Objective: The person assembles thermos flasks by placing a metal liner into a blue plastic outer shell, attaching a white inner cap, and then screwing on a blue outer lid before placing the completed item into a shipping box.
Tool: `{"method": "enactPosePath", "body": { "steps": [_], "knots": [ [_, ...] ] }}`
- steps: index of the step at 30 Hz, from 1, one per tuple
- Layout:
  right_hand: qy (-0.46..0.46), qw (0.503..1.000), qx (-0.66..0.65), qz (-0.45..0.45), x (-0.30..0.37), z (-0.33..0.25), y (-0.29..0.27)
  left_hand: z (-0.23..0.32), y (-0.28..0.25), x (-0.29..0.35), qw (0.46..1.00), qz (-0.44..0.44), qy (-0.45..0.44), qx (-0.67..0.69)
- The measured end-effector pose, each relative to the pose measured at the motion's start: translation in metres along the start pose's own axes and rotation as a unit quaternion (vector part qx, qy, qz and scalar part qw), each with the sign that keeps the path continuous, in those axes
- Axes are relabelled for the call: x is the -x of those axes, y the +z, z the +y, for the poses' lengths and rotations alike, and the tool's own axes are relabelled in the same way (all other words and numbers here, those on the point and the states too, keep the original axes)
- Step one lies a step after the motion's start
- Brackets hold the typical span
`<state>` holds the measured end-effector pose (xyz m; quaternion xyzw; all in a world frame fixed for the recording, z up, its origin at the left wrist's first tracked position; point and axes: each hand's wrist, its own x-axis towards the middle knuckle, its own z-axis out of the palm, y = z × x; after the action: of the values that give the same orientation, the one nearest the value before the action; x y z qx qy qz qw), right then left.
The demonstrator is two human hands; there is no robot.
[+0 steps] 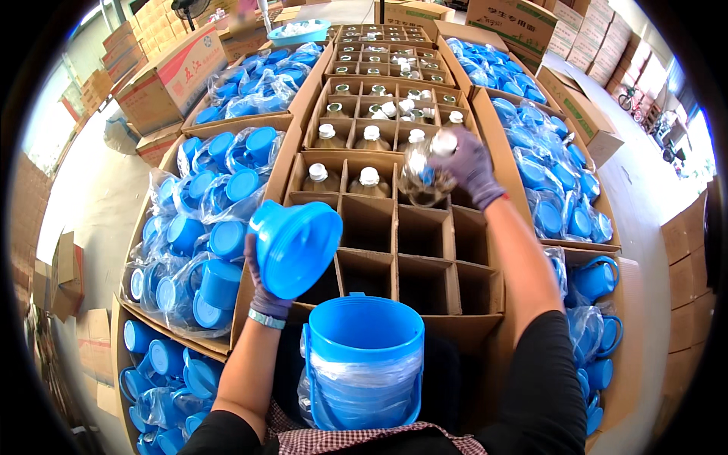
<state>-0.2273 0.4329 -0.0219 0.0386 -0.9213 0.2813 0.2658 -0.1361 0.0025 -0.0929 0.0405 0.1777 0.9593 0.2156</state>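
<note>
In my gloved left hand (265, 292) is a blue bowl-shaped plastic piece (299, 246) with a stepped rim, tilted to the right above the near carton. My gloved right hand (466, 163) is closed round a clear jar (423, 180) with a white cap, blurred and tilted over the divided carton (425, 262). Right below the plastic piece, in front of me, stands a tall blue bucket (364, 364) with a side handle and clear film round its body. White-capped jars (369, 182) stand in the carton's far row; its nearer compartments hold nothing visible.
Cartons of film-wrapped blue mugs (220, 212) line the left side. Similar cartons of blue mugs (557, 174) run along the right. More divided cartons with jars (379, 91) stretch away ahead. Stacked brown boxes (171, 76) and a light blue basin (299, 32) stand farther back.
</note>
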Motion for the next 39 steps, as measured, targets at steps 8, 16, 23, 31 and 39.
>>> {"method": "enactPosePath", "body": {
  "steps": [8,16,23,31,39],
  "knots": [
    [-0.074,0.927,-0.365,0.052,-0.089,-0.154,-0.198,0.013,0.065,-0.064,0.978,-0.156,-0.015,-0.135],
    [0.007,0.838,-0.545,-0.032,-0.107,-0.178,-0.139,0.042,0.047,-0.034,0.971,-0.07,-0.023,-0.228],
    [-0.016,0.906,-0.391,-0.159,-0.086,-0.144,-0.064,0.071,-0.001,0.031,0.99,-0.048,-0.058,-0.116],
    [0.183,0.884,-0.372,-0.216,0.082,-0.189,-0.037,0.082,0.039,-0.01,0.982,-0.148,-0.12,0.004],
    [0.231,0.723,-0.46,-0.461,0.154,-0.161,-0.078,-0.03,0.072,-0.055,0.932,-0.084,-0.264,-0.233]
  ]
}}
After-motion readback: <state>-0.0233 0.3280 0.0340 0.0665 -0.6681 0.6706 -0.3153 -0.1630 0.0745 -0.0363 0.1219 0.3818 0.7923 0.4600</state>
